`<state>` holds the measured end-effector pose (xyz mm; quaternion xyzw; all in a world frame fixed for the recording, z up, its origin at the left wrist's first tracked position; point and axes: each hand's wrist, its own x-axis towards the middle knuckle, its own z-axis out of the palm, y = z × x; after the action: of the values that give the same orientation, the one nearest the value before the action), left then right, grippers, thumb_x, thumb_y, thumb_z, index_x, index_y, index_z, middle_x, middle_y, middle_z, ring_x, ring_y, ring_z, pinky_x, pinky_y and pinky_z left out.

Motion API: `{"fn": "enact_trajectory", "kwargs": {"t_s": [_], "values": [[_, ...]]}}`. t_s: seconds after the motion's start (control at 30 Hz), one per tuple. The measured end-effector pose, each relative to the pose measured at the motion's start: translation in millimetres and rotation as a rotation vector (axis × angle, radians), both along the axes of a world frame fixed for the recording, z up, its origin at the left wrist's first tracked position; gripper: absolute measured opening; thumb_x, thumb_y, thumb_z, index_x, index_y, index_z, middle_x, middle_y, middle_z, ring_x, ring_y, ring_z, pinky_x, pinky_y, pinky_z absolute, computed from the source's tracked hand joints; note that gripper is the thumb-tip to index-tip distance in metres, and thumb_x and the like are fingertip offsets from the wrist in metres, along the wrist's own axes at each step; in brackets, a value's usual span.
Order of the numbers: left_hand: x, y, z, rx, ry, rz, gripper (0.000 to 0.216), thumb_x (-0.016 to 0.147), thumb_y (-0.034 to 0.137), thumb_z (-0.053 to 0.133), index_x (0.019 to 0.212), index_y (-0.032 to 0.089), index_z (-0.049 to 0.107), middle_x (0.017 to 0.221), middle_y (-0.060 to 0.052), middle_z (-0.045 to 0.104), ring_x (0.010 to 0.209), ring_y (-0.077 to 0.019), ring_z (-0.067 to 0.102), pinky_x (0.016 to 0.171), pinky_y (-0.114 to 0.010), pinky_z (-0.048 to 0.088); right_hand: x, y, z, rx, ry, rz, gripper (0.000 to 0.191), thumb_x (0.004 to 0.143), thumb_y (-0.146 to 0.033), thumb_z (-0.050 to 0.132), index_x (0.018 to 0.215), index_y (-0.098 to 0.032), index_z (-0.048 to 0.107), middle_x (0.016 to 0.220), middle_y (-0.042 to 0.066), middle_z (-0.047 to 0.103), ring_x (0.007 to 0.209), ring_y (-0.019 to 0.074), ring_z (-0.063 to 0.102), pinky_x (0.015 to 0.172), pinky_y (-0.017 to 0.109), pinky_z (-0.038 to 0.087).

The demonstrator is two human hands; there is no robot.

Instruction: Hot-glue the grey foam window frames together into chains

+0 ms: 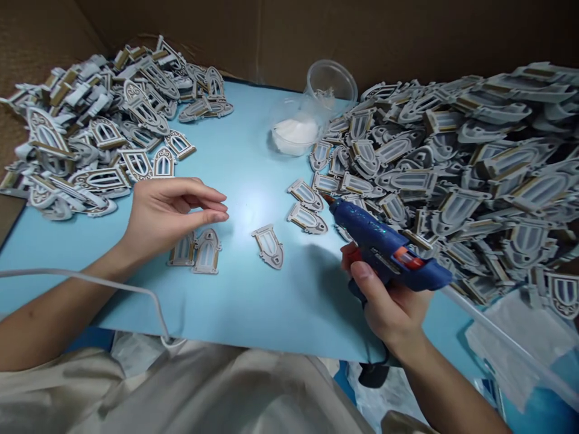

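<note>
My right hand (389, 304) grips a blue glue gun (384, 244), its nozzle pointing up-left toward loose grey window-shaped pieces (305, 217). My left hand (174, 211) hovers over the blue board (253, 301), fingers drawn together and extended, holding nothing I can see. Two window pieces (196, 250) lie side by side just under it. A single window piece (269, 246) lies on the board between the hands.
Large heaps of grey window pieces fill the left (90, 132) and right (474, 175) sides. A clear cup (331, 81) and a dish of white stuff (296, 134) stand at the back. A white cable (113, 286) crosses my left arm. Cardboard walls surround the board.
</note>
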<state>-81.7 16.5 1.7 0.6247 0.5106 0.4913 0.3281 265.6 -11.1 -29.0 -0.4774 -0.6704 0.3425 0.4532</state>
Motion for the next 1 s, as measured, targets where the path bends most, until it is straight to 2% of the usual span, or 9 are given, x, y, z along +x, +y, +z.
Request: {"fn": "enact_trajectory", "kwargs": {"t_s": [0.1,0.27,0.4,0.5,0.6,0.7,0.77,0.83,1.0], "values": [[-2,1,0.6,-0.023,-0.002,0.107,0.015,0.081,0.028,0.1,0.091,0.029,0.089,0.084,0.001,0.085,0.074,-0.0203,0.084,0.071,-0.034,0.075,-1,0,1.0,-0.017,-0.01,-0.004,0.02,0.103,-0.041,0.076,0.113,-0.026,0.084,0.099,0.007,0.086,0.089,0.0262,0.083,0.076,0.037,0.068],[-5,4,-0.5,-0.081,-0.069,0.187,0.023,0.08,0.033,0.1,0.099,0.034,0.088,0.089,0.003,0.085,0.081,-0.0205,0.084,0.083,-0.042,0.077,0,-2,1.4,-0.03,0.0,-0.012,0.021,0.103,-0.042,0.076,0.113,-0.025,0.084,0.098,0.007,0.085,0.087,0.0255,0.082,0.078,0.038,0.069],[-3,3,-1.5,-0.175,-0.082,0.224,0.029,0.068,0.03,0.104,0.092,0.031,0.088,0.084,0.001,0.083,0.081,-0.0221,0.083,0.08,-0.042,0.077,3,-3,-3.1,-0.052,0.001,0.008,0.018,0.104,-0.037,0.076,0.118,-0.029,0.083,0.104,0.005,0.085,0.093,0.0239,0.081,0.081,0.036,0.067],[3,1,-3.8,-0.193,-0.028,0.237,0.02,0.076,0.033,0.1,0.091,0.029,0.088,0.082,0.0,0.084,0.076,-0.0226,0.084,0.077,-0.041,0.076,5,-4,-7.3,-0.062,-0.007,0.024,0.018,0.105,-0.036,0.075,0.119,-0.03,0.083,0.104,0.004,0.085,0.092,0.024,0.08,0.082,0.037,0.065],[10,-2,-8.2,-0.093,0.099,0.17,0.01,0.093,0.034,0.086,0.097,0.026,0.087,0.088,-0.002,0.086,0.078,-0.0211,0.083,0.078,-0.038,0.074,3,-5,-7.8,-0.083,-0.04,0.058,0.017,0.105,-0.037,0.073,0.117,-0.029,0.082,0.101,0.004,0.084,0.087,0.0235,0.078,0.076,0.036,0.062],[17,-6,-14.3,0.052,0.379,-0.005,0.019,0.104,0.038,0.073,0.111,0.026,0.085,0.109,-0.005,0.085,0.099,-0.0231,0.082,0.089,-0.038,0.069,-3,-4,-2.8,-0.113,-0.139,0.12,0.017,0.106,-0.039,0.071,0.107,-0.025,0.08,0.097,0.006,0.081,0.082,0.0237,0.075,0.072,0.035,0.058],[24,-10,-19.4,0.072,0.531,-0.114,0.033,0.101,0.048,0.076,0.124,0.024,0.081,0.123,-0.01,0.08,0.111,-0.0276,0.077,0.097,-0.042,0.066,-8,-3,2.3,-0.111,-0.218,0.178,0.02,0.106,-0.039,0.069,0.096,-0.023,0.076,0.092,0.007,0.079,0.078,0.0233,0.072,0.069,0.035,0.055],[33,-14,-24.9,0.045,0.623,-0.171,0.053,0.096,0.058,0.082,0.132,0.02,0.076,0.125,-0.014,0.073,0.115,-0.0321,0.073,0.101,-0.047,0.064,-14,-2,7.3,-0.105,-0.295,0.249,0.023,0.106,-0.037,0.066,0.089,-0.023,0.071,0.087,0.007,0.076,0.075,0.0224,0.069,0.067,0.035,0.053],[50,-20,-34.2,0.072,0.715,-0.172,0.064,0.083,0.058,0.094,0.121,0.011,0.073,0.117,-0.016,0.067,0.109,-0.0361,0.067,0.096,-0.052,0.062,-25,-2,14.0,-0.104,-0.405,0.368,0.024,0.107,-0.031,0.06,0.084,-0.023,0.059,0.081,0.004,0.068,0.068,0.0184,0.062,0.063,0.032,0.048]]}}
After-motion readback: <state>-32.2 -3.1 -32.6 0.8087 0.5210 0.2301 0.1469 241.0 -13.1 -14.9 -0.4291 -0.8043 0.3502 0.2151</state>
